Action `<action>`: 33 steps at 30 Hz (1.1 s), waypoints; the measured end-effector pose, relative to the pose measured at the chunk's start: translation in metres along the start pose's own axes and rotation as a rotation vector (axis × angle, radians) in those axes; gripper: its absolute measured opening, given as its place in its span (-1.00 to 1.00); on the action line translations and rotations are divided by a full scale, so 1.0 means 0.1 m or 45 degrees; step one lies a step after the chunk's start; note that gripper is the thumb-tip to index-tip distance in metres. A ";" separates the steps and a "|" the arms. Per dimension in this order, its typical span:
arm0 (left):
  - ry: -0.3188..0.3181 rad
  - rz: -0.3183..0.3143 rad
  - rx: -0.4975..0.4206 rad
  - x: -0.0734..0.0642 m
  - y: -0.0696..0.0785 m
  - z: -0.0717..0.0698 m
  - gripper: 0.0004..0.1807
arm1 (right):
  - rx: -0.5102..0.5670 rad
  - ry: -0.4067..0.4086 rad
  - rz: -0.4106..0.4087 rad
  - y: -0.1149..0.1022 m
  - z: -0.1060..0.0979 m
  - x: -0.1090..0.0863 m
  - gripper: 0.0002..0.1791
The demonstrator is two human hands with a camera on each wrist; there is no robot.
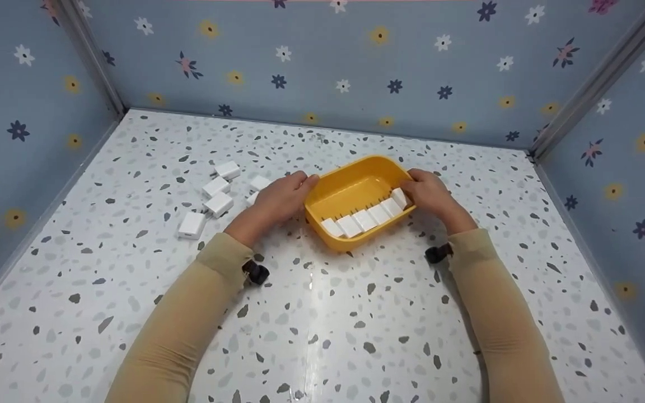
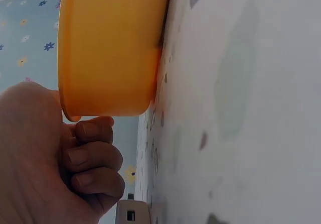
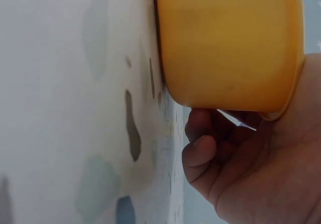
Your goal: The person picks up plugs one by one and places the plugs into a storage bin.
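Pale blue walls printed with small flowers point(image 1: 328, 33) enclose a white counter with grey terrazzo-style flecks point(image 1: 367, 336). Over it reach a left beige fabric sleeve point(image 1: 171, 319) and a right beige fabric sleeve point(image 1: 501, 313). A rectangular yellow plastic box with rounded corners point(image 1: 350, 174) sits at the middle of the counter, set slantwise, its right end farther back than its left.

The left hand point(image 1: 277, 200) has its grip on the box's left end, thumb over the rim and the other fingers curled by the outer wall. The right hand point(image 1: 431, 195) grips the right end likewise, its fingers bent beside the outer wall.

Inside, a row of white block-shaped plug adapters point(image 1: 364, 220) lines the near long wall, prongs pointing towards the far side; the rightmost leans. More white plug adapters on the counter point(image 1: 219, 204) lie left of the box, four loosely grouped and two just beside the left hand, one partly hidden by it. Small black fittings point(image 1: 255, 272) show at both cuffs.
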State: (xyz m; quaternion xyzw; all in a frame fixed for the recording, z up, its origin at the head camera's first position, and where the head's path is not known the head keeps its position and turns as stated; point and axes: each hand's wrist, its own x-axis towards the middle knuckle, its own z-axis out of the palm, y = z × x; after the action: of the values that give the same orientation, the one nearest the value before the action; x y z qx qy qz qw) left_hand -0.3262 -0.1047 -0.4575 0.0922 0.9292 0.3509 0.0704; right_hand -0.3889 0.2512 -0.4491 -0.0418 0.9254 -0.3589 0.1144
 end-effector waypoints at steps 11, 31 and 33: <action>0.140 -0.036 0.059 0.01 -0.21 -0.32 -0.35 | 0.020 0.006 -0.020 0.04 0.00 -0.04 -0.53; -0.009 -0.038 0.391 -0.03 -0.44 -0.63 -0.26 | 0.045 -0.012 0.029 -0.01 -0.02 -0.02 -0.54; -0.054 -0.032 0.410 -0.04 -0.43 -0.63 -0.26 | 0.049 -0.009 0.026 -0.01 -0.01 -0.02 -0.54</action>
State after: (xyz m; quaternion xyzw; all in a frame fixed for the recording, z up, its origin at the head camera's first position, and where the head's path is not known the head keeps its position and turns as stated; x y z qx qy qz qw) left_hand -0.3395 -0.1780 -0.4390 0.0979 0.9729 0.1943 0.0788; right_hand -0.3873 0.2517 -0.4469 -0.0313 0.9183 -0.3753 0.1220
